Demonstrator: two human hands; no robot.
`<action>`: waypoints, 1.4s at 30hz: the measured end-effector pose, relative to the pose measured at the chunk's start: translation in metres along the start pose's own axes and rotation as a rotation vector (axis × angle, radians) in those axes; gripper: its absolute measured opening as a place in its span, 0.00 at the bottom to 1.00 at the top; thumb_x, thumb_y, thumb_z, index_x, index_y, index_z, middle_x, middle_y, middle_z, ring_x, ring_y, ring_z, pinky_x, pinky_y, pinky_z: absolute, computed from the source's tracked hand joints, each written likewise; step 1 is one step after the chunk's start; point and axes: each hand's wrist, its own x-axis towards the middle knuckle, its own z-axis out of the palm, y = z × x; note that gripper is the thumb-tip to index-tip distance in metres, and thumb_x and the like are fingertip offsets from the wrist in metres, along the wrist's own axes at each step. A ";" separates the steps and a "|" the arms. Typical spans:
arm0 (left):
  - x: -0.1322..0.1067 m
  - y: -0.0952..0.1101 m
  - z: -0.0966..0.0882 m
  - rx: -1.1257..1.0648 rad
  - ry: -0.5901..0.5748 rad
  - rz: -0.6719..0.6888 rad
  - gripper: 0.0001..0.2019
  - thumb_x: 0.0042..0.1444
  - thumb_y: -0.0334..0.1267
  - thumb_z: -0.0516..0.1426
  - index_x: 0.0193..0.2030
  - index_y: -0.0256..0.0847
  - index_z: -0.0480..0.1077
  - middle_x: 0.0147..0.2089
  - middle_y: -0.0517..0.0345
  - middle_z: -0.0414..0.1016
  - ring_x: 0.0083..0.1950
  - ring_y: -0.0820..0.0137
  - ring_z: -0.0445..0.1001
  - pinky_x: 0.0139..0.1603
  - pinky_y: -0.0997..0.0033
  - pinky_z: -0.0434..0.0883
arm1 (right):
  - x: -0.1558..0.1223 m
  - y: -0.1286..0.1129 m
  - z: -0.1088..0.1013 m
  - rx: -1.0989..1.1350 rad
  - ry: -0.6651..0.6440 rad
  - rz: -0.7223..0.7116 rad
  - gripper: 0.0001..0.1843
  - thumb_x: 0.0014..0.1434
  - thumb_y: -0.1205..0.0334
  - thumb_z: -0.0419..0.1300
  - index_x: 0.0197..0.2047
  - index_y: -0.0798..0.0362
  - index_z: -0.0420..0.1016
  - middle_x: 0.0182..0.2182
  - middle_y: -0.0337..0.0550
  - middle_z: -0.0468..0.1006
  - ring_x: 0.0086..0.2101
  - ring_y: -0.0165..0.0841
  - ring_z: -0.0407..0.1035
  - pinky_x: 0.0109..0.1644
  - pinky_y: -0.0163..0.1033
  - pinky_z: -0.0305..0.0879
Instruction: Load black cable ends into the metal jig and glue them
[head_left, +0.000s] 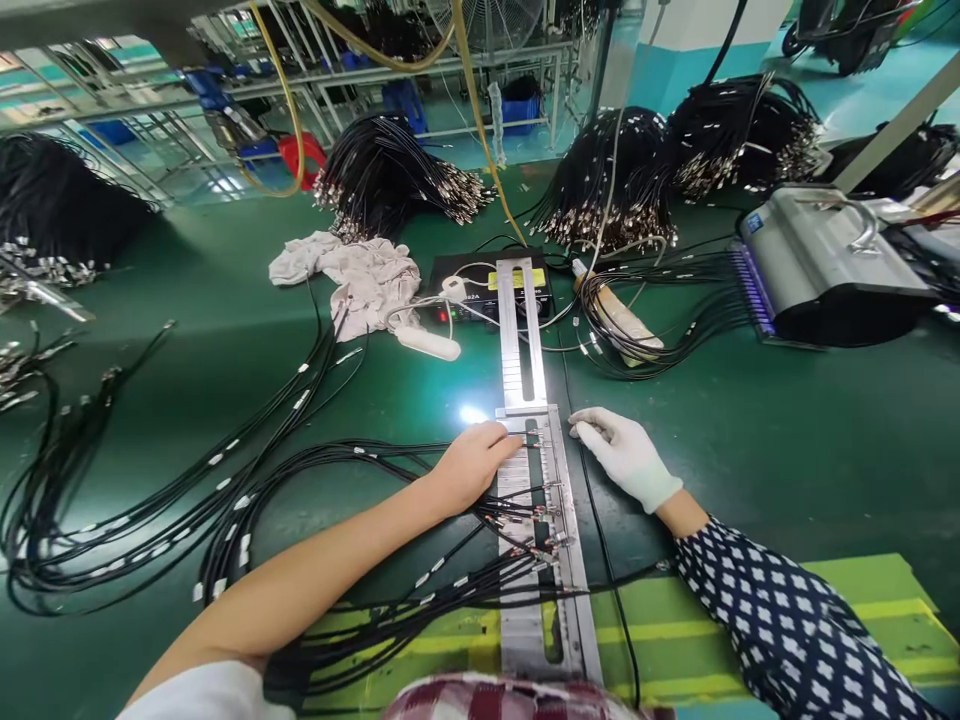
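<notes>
My bare left hand [471,466] lies over a slotted metal jig [519,640]. Its thumb and forefinger close on the end of a black cable [527,433] set across the jig. Several more black cables [480,590] lie across the jig below that hand, their bare metal ends over its slot and right rail. Just right of the rail, my right hand [628,458] in a white glove has thumb and forefinger pinched together. Whatever is between those fingertips, if anything, is too small to make out.
Behind the jig sit a black control box [469,275], a crumpled cloth [375,275] and a glue bottle [619,310]. Large cable bundles [390,170] line the table's far edge. A metal machine with a purple-lit slot [840,265] stands at right, cables running into it.
</notes>
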 end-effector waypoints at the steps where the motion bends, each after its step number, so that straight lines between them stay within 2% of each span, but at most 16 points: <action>1: 0.000 -0.001 0.000 0.022 0.005 0.020 0.17 0.70 0.33 0.42 0.47 0.39 0.72 0.38 0.52 0.72 0.39 0.67 0.69 0.41 0.68 0.69 | 0.000 -0.001 0.000 -0.001 0.001 -0.002 0.13 0.65 0.53 0.55 0.44 0.49 0.76 0.42 0.43 0.82 0.43 0.38 0.77 0.51 0.44 0.72; 7: -0.004 -0.010 -0.003 0.057 0.056 0.052 0.17 0.70 0.32 0.43 0.46 0.38 0.73 0.38 0.53 0.71 0.39 0.68 0.68 0.40 0.69 0.68 | 0.000 -0.004 -0.001 -0.061 0.005 -0.011 0.12 0.65 0.55 0.55 0.43 0.48 0.77 0.43 0.42 0.82 0.44 0.38 0.76 0.52 0.43 0.72; 15: 0.001 -0.011 -0.003 -0.070 0.021 0.063 0.17 0.70 0.31 0.44 0.48 0.37 0.74 0.40 0.51 0.72 0.42 0.68 0.68 0.44 0.67 0.68 | 0.000 -0.006 -0.001 -0.100 0.012 -0.010 0.10 0.64 0.56 0.55 0.42 0.48 0.77 0.43 0.41 0.82 0.44 0.38 0.77 0.51 0.43 0.73; 18: -0.010 -0.008 -0.005 -0.058 0.026 -0.018 0.16 0.69 0.30 0.45 0.51 0.41 0.74 0.43 0.51 0.71 0.44 0.66 0.67 0.44 0.65 0.66 | 0.001 -0.007 -0.001 -0.110 0.010 -0.009 0.10 0.64 0.56 0.55 0.43 0.47 0.77 0.43 0.41 0.82 0.45 0.38 0.77 0.51 0.43 0.73; 20: -0.016 -0.007 -0.005 -0.046 -0.020 -0.082 0.18 0.69 0.31 0.45 0.56 0.44 0.73 0.41 0.51 0.70 0.42 0.66 0.66 0.41 0.65 0.64 | 0.002 -0.006 -0.002 -0.118 0.003 -0.011 0.11 0.65 0.56 0.55 0.43 0.47 0.77 0.43 0.41 0.82 0.44 0.38 0.76 0.50 0.43 0.73; 23: -0.020 -0.007 -0.006 -0.146 -0.105 -0.128 0.19 0.69 0.31 0.44 0.59 0.42 0.71 0.38 0.52 0.70 0.40 0.66 0.66 0.40 0.66 0.64 | 0.003 -0.006 -0.001 -0.122 -0.003 -0.009 0.11 0.65 0.55 0.54 0.43 0.48 0.77 0.41 0.41 0.82 0.41 0.38 0.77 0.49 0.44 0.74; 26: -0.019 -0.007 -0.019 -0.293 -0.161 -0.177 0.18 0.70 0.34 0.44 0.60 0.42 0.69 0.41 0.52 0.71 0.43 0.65 0.68 0.46 0.64 0.66 | -0.001 -0.006 0.000 -0.099 0.013 -0.028 0.12 0.65 0.55 0.54 0.43 0.49 0.76 0.41 0.42 0.82 0.41 0.38 0.77 0.50 0.45 0.73; 28: -0.024 -0.006 -0.036 -0.433 -0.237 -0.195 0.17 0.68 0.40 0.50 0.61 0.43 0.65 0.44 0.53 0.72 0.45 0.66 0.69 0.48 0.64 0.67 | -0.006 -0.006 0.000 -0.082 0.029 -0.048 0.12 0.65 0.55 0.55 0.43 0.49 0.77 0.42 0.43 0.82 0.42 0.39 0.77 0.51 0.45 0.73; 30: -0.032 -0.004 -0.053 -0.530 -0.334 -0.178 0.15 0.65 0.43 0.56 0.56 0.42 0.67 0.45 0.54 0.73 0.46 0.66 0.69 0.50 0.65 0.68 | -0.011 -0.006 0.001 -0.095 0.032 -0.063 0.12 0.65 0.54 0.55 0.43 0.49 0.77 0.42 0.43 0.82 0.41 0.39 0.77 0.50 0.45 0.73; 32: -0.041 -0.002 -0.067 -0.555 -0.380 -0.170 0.08 0.65 0.42 0.57 0.45 0.42 0.71 0.43 0.55 0.73 0.46 0.67 0.69 0.49 0.66 0.68 | -0.014 -0.006 0.001 -0.129 0.026 -0.067 0.12 0.65 0.54 0.55 0.43 0.48 0.77 0.42 0.43 0.82 0.41 0.39 0.77 0.49 0.45 0.73; 34: -0.046 -0.003 -0.072 -0.577 -0.355 -0.204 0.08 0.66 0.39 0.54 0.37 0.41 0.71 0.39 0.56 0.72 0.44 0.68 0.69 0.47 0.68 0.68 | -0.014 -0.005 0.002 -0.149 0.021 -0.062 0.12 0.65 0.54 0.55 0.43 0.48 0.77 0.42 0.42 0.82 0.42 0.40 0.77 0.50 0.46 0.73; 37: -0.047 -0.009 -0.069 -0.602 -0.216 -0.273 0.09 0.66 0.38 0.54 0.35 0.40 0.70 0.37 0.56 0.72 0.41 0.69 0.70 0.44 0.69 0.68 | -0.012 -0.004 0.002 -0.146 0.022 -0.052 0.12 0.65 0.54 0.55 0.43 0.47 0.77 0.42 0.42 0.82 0.43 0.40 0.77 0.51 0.46 0.72; 39: -0.043 -0.012 -0.061 -0.503 -0.128 -0.299 0.08 0.67 0.37 0.53 0.36 0.40 0.69 0.37 0.56 0.71 0.41 0.68 0.69 0.44 0.68 0.68 | -0.011 -0.002 0.002 -0.131 0.022 -0.051 0.12 0.65 0.54 0.55 0.43 0.48 0.77 0.43 0.43 0.82 0.43 0.40 0.77 0.51 0.46 0.72; 42: -0.034 -0.010 -0.044 -0.252 -0.126 -0.271 0.07 0.67 0.35 0.51 0.38 0.40 0.68 0.39 0.55 0.72 0.44 0.65 0.68 0.47 0.63 0.66 | -0.011 -0.002 0.002 -0.111 0.016 -0.051 0.12 0.65 0.54 0.55 0.43 0.48 0.77 0.43 0.43 0.82 0.43 0.39 0.77 0.51 0.45 0.73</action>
